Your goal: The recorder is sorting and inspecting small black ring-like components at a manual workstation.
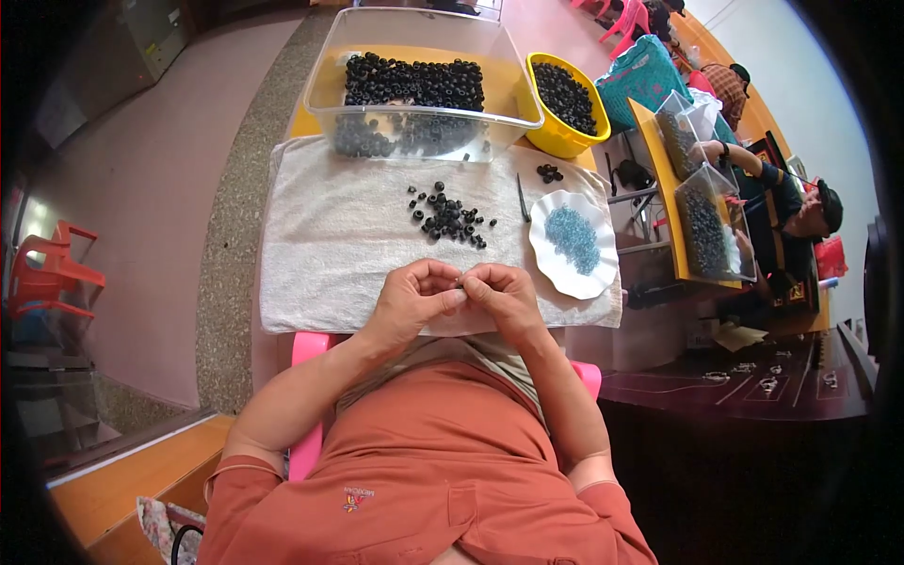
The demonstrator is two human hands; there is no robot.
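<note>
Left hand and right hand meet — fingers pinched on one tiny dark piece — near one bead pile, one plate.

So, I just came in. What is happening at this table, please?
The person's left hand and right hand meet above the white towel, pinching a small item, mostly hidden. Black beads lie loose ahead; more are in the clear bin beyond. At right, light-blue beads lie on a scalloped white plate.

A rust-orange shirt with short sleeves was worn. It carried a small multicoloured emblem on its front. Khaki-beige fabric showed past its hem.
</note>
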